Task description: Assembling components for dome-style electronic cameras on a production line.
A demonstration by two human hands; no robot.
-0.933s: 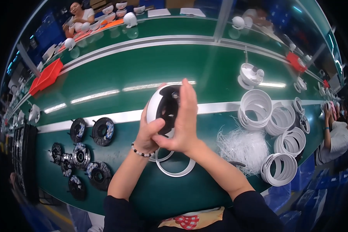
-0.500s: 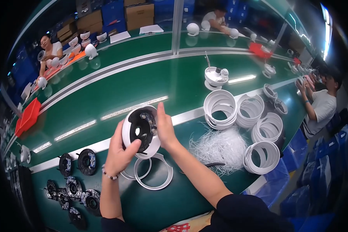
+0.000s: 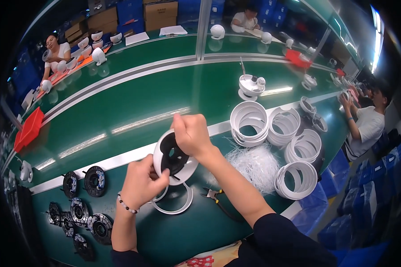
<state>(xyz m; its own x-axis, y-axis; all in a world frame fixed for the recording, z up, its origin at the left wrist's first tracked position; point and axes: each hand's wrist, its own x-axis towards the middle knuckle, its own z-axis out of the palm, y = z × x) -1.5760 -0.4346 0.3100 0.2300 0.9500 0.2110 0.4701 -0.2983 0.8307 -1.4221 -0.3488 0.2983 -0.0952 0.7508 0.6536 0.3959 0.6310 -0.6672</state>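
A white bowl-shaped housing (image 3: 190, 172) with a black round insert (image 3: 176, 155) is tilted up between my hands over the table's metal edge strip. My left hand (image 3: 140, 180) grips its left side, the thumb at the lower rim beside the insert. At the upper right rim, my right hand (image 3: 194, 135) is closed with curled fingers, the thumb side over the opening; its fingertips are partly hidden. Flat white rings (image 3: 182, 208) lie just below the housing. To their right rest cutting pliers (image 3: 216, 198) with yellow and black handles, partly behind my right forearm.
Several black round parts with circuit boards (image 3: 96, 181) lie at left. At right stand stacks of white rings (image 3: 249, 122) and a heap of clear-white strips (image 3: 254, 167). A white assembly (image 3: 251, 86) and a red tray (image 3: 29, 129) sit beyond. Other people work around.
The housing has shifted slightly right and down. My right hand has gone from flat against its side to curled at its upper rim. The pliers have come into sight.
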